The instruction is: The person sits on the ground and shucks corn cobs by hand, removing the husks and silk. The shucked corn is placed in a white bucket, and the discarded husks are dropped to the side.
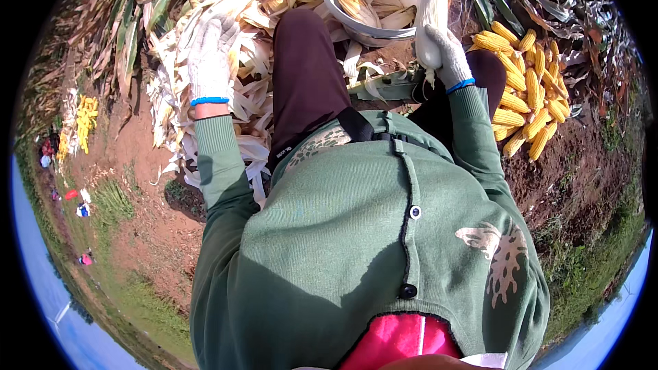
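Note:
My right hand (pixel 447 55), in a pale work glove with a blue band at the wrist, grips an ear of corn (pixel 434 3) still in its pale husk, pointing away from me. That ear is beside the right rim of a white bucket (pixel 334 1), which holds several husked-over ears (pixel 389 1), one showing yellow kernels. Over the heap of dry corn husks (pixel 253 62) on the left, my left hand (pixel 211 51) hangs with its gloved fingers stretched out and nothing visible in it. Whether it touches the husks I cannot tell.
A pile of bare yellow corn cobs (pixel 531 89) lies on the soil to the right. Dry corn stalks (pixel 123 34) stand at the far left. Farther off on the left are more yellow corn (pixel 86 123) and several small figures of people (pixel 83 210). My knees flank the bucket's near side.

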Motion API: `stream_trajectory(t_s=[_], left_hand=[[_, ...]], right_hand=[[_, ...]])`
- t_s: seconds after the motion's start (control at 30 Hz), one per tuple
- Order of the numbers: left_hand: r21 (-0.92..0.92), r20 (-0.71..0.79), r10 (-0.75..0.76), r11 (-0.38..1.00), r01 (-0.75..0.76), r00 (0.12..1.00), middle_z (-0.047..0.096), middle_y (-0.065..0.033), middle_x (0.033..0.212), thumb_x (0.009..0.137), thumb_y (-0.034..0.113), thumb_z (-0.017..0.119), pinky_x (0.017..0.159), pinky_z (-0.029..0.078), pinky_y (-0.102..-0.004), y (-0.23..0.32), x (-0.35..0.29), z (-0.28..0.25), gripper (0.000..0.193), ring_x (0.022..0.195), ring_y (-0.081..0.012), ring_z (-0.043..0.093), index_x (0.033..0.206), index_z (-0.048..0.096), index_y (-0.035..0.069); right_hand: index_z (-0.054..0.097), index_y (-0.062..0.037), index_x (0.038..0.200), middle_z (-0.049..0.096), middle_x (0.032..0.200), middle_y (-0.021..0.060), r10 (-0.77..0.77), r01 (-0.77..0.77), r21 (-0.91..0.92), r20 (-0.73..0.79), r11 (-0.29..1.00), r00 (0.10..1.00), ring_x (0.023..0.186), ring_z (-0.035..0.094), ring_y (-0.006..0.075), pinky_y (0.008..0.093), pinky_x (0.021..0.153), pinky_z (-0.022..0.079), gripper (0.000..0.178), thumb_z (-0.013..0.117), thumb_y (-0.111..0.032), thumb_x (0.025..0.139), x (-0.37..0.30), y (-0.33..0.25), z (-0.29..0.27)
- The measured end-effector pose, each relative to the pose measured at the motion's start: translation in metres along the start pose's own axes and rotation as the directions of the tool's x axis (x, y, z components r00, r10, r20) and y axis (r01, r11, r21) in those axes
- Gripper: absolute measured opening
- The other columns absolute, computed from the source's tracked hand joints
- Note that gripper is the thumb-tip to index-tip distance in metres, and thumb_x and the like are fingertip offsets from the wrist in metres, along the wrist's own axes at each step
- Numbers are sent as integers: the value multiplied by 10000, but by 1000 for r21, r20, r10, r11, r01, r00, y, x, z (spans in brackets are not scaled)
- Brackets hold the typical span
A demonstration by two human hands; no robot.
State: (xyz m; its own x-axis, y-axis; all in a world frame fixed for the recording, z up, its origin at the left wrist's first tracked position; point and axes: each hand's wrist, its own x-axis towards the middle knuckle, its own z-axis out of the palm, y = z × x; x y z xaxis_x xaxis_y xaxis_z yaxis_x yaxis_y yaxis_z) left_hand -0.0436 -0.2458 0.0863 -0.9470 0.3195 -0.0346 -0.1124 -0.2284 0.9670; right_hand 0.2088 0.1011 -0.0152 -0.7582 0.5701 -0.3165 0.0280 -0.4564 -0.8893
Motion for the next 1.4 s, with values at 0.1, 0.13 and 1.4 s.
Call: stream_trajectory(t_s=[0.1, 0.13, 1.4], left_hand=[[-222, 413, -146, 941, 255, 899, 593, -197, 1190, 996, 150, 493, 944, 525, -368, -28, 13, 100, 348, 1063, -271, 626, 1262, 498, -74], [-127, 472, -207, 946, 298, 857, 582, -202, 1204, 999, 169, 488, 973, 504, -391, -39, 5, 128, 366, 1089, -283, 609, 1273, 485, -74], [417, 419, -475, 858, 300, 774, 641, -117, 948, 826, 172, 736, 719, 540, -280, -84, -58, 232, 332, 818, -154, 625, 1016, 602, -64]], right_hand=[[512, 8, 1214, 628, 941, 125, 140, -153, 186, 83, 971, 987, 740, 642, 184, 308, 612, 556, 446, 655, -253, 882, -3, 3, 0], [510, 9, 1221, 628, 950, 128, 134, -148, 172, 86, 974, 987, 741, 647, 188, 307, 614, 558, 457, 647, -275, 889, -6, -2, 6], [453, 23, 1292, 627, 1030, 170, 170, -232, 147, 344, 962, 923, 815, 661, 228, 346, 688, 583, 594, 640, -375, 894, -20, 8, 4]])
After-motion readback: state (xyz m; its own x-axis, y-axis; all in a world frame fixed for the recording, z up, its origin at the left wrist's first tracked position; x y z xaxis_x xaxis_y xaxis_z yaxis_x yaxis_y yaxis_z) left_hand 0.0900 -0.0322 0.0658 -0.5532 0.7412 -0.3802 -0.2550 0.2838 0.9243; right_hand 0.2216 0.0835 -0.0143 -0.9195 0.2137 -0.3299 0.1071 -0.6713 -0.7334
